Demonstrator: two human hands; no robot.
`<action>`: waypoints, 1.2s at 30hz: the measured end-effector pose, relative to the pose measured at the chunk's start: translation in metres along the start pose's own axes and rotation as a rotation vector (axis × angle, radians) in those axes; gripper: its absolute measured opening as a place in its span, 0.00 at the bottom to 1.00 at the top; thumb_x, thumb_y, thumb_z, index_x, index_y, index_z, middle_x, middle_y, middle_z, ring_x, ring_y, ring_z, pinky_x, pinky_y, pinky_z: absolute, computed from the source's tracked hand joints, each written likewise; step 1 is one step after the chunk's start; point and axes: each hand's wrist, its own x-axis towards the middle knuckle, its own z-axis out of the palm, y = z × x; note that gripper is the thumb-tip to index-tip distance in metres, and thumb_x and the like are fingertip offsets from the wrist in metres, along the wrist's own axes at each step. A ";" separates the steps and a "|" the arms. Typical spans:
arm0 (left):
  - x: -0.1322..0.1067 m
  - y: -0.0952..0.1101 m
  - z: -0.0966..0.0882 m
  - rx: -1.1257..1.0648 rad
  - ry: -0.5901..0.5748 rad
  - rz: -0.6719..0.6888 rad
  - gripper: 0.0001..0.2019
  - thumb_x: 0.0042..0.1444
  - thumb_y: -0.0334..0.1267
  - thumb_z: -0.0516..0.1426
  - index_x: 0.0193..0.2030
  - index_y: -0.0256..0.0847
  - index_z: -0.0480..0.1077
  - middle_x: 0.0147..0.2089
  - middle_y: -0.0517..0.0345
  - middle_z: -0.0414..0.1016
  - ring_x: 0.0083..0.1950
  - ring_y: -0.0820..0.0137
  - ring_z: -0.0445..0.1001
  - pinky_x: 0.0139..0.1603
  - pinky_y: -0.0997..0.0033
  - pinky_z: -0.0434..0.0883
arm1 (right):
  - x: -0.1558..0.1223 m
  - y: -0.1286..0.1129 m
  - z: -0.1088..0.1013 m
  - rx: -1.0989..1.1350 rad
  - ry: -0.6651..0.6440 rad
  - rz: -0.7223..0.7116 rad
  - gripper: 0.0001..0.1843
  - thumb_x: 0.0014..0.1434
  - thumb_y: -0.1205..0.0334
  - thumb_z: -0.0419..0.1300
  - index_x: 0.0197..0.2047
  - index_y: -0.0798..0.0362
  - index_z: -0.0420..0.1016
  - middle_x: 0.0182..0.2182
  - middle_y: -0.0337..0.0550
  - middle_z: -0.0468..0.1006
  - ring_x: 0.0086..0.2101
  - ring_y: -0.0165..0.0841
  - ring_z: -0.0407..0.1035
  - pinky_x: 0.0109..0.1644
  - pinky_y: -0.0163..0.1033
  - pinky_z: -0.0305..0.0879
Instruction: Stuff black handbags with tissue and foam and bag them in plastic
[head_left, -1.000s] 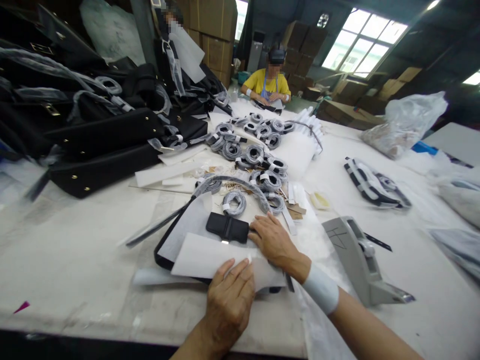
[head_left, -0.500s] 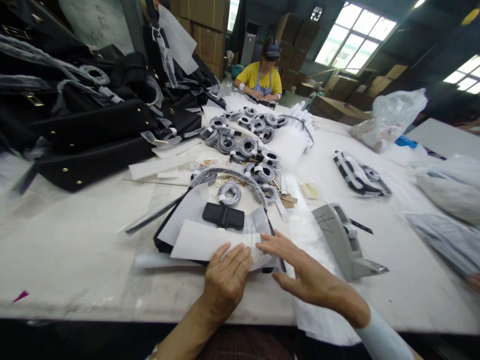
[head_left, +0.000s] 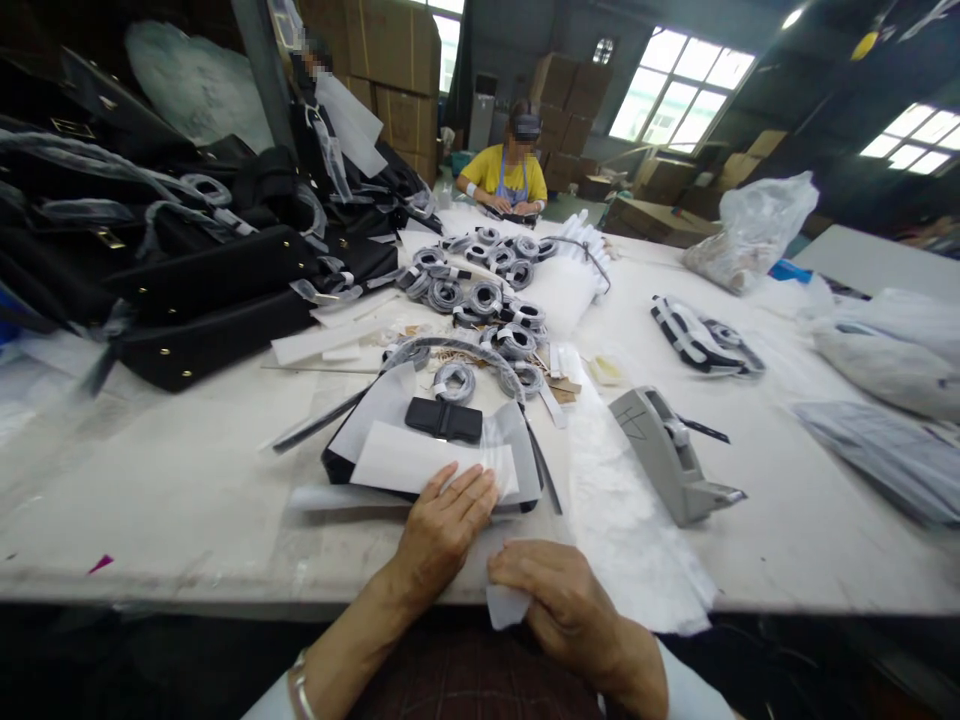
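A black handbag lies flat on the white table, mostly covered by white paper sheets with its black clasp flap showing. My left hand rests flat on the near edge of the paper, fingers stretched out. My right hand is at the table's front edge, curled around a small piece of white tissue. A grey tape dispenser stands to the right of the bag.
Several coiled wrapped straps lie beyond the bag. Black handbags are stacked at the left. A wrapped strap bundle and plastic bags lie at the right. A person in yellow works at the far end. Cardboard boxes stand behind.
My right hand has drawn back from the bag's clasp to the table's front edge and closed on a piece of white tissue. My left hand stays on the paper.
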 end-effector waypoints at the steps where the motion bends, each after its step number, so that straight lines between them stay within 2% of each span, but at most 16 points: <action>1: 0.000 0.001 0.002 0.010 0.019 -0.013 0.14 0.67 0.29 0.49 0.53 0.39 0.72 0.57 0.53 0.77 0.62 0.67 0.71 0.67 0.59 0.60 | -0.004 -0.002 0.003 0.004 0.012 0.004 0.17 0.61 0.75 0.51 0.48 0.53 0.74 0.38 0.47 0.83 0.38 0.35 0.79 0.48 0.38 0.76; 7: 0.001 0.006 0.010 0.017 0.055 -0.062 0.15 0.67 0.27 0.48 0.52 0.40 0.73 0.56 0.54 0.78 0.60 0.67 0.73 0.65 0.59 0.62 | -0.019 -0.009 0.015 0.045 0.095 0.059 0.18 0.59 0.76 0.51 0.48 0.50 0.73 0.38 0.44 0.84 0.37 0.33 0.80 0.46 0.33 0.76; 13: 0.005 0.005 0.000 -0.065 0.030 -0.073 0.15 0.63 0.27 0.50 0.53 0.39 0.72 0.57 0.53 0.77 0.61 0.67 0.72 0.66 0.60 0.61 | -0.028 -0.006 0.025 0.109 0.047 0.126 0.14 0.62 0.74 0.52 0.44 0.50 0.74 0.35 0.42 0.84 0.35 0.32 0.79 0.44 0.33 0.76; 18: 0.010 0.004 -0.012 -0.138 -0.048 -0.084 0.15 0.65 0.34 0.50 0.54 0.40 0.71 0.58 0.52 0.76 0.61 0.63 0.72 0.65 0.55 0.63 | -0.028 -0.005 0.028 0.133 0.022 0.146 0.13 0.62 0.73 0.52 0.43 0.50 0.75 0.36 0.44 0.84 0.35 0.33 0.79 0.43 0.32 0.75; 23: 0.012 0.009 -0.006 -0.146 0.006 -0.176 0.09 0.65 0.40 0.55 0.48 0.42 0.72 0.53 0.54 0.80 0.56 0.63 0.76 0.62 0.55 0.64 | -0.027 -0.006 0.027 0.142 0.009 0.141 0.14 0.62 0.73 0.52 0.43 0.51 0.76 0.37 0.45 0.83 0.36 0.33 0.79 0.44 0.33 0.74; 27: 0.010 0.012 0.002 -0.132 0.008 -0.198 0.07 0.62 0.36 0.58 0.46 0.41 0.71 0.52 0.54 0.80 0.57 0.62 0.75 0.63 0.55 0.63 | -0.029 -0.005 0.028 0.124 -0.006 0.145 0.13 0.63 0.73 0.52 0.43 0.51 0.75 0.37 0.45 0.84 0.36 0.34 0.79 0.44 0.34 0.75; 31: 0.007 0.010 0.005 -0.114 0.006 -0.170 0.09 0.62 0.30 0.56 0.49 0.41 0.71 0.53 0.54 0.79 0.58 0.64 0.75 0.63 0.56 0.62 | -0.028 -0.006 0.026 0.104 -0.025 0.146 0.12 0.65 0.70 0.52 0.42 0.52 0.76 0.35 0.46 0.84 0.35 0.34 0.79 0.43 0.34 0.75; 36: 0.007 0.007 0.005 -0.096 0.035 -0.113 0.10 0.65 0.29 0.53 0.49 0.40 0.71 0.53 0.55 0.80 0.57 0.66 0.75 0.62 0.58 0.62 | -0.026 -0.006 0.019 0.131 -0.002 0.122 0.12 0.65 0.71 0.52 0.45 0.51 0.75 0.37 0.44 0.84 0.37 0.32 0.79 0.46 0.33 0.75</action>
